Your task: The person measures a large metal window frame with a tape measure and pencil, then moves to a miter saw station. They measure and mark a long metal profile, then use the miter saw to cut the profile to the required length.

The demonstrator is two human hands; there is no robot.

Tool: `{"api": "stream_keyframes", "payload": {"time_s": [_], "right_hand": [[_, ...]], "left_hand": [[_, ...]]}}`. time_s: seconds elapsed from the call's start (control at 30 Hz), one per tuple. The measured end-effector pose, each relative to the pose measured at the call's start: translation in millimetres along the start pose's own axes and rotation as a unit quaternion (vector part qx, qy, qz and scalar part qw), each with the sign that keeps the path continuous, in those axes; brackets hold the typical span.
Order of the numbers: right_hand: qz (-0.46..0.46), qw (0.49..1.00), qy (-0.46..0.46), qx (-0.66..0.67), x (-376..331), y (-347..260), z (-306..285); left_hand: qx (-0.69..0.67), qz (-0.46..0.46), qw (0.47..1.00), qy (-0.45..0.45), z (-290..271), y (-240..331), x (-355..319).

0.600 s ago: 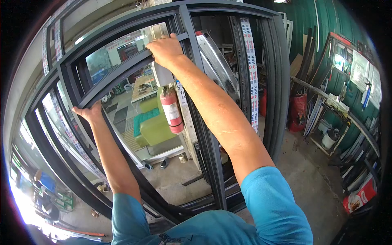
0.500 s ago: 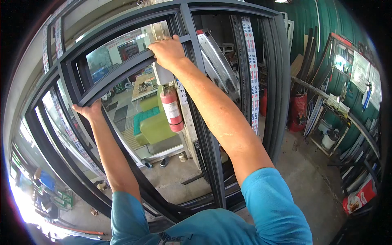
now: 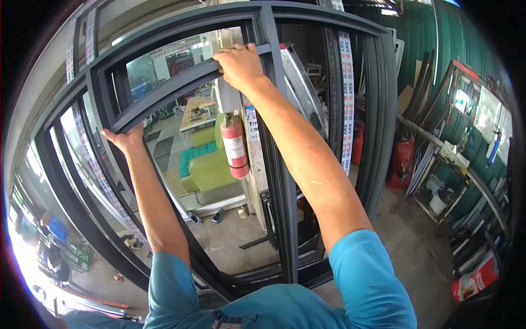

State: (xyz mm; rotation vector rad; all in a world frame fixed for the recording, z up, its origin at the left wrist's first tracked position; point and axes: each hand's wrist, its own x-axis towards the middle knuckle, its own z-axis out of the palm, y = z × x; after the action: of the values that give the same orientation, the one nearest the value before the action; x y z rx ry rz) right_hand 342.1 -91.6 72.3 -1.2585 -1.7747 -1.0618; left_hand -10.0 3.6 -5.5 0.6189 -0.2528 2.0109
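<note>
A large dark grey metal window frame [image 3: 267,33] stands upright before me. Across its upper left opening runs a dark crossbar [image 3: 170,92]. My left hand [image 3: 126,139] grips the bar's left end from below, thumb out to the left; part of its fingers is hidden behind the bar. Near the upright post, my right hand [image 3: 239,64] is wrapped over the bar's right end. Both arms are raised, the right reaching higher. Striped protective tape [image 3: 348,104] covers a profile to the right of the post.
Through the frame, a red fire extinguisher [image 3: 235,147] hangs on a pillar, with a green seat [image 3: 211,171] beyond. More dark profiles [image 3: 60,181] stand at left. On the right are a red container [image 3: 403,159], a cluttered rack [image 3: 438,192] and a red bag [image 3: 475,277] on the floor.
The frame and both hands now sit slightly further right in the picture, shifting more than the background. Both hands keep their hold on the crossbar.
</note>
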Motion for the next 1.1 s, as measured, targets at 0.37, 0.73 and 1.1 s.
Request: {"api": "stream_keyframes", "payload": {"time_s": [0.37, 0.73, 1.1], "right_hand": [[0.008, 0.999, -0.011, 0.042, -7, -11, -2], [0.022, 0.995, -0.075, 0.055, -21, -1, 0], [0.055, 0.997, -0.028, 0.038, -62, -23, 3]], "left_hand": [[-0.012, -0.014, 1.0, 0.017, 31, 14, -11], [-0.061, -0.096, 0.991, 0.063, 50, 17, -21], [-0.046, -0.065, 0.995, 0.063, 28, 5, -36]]}}
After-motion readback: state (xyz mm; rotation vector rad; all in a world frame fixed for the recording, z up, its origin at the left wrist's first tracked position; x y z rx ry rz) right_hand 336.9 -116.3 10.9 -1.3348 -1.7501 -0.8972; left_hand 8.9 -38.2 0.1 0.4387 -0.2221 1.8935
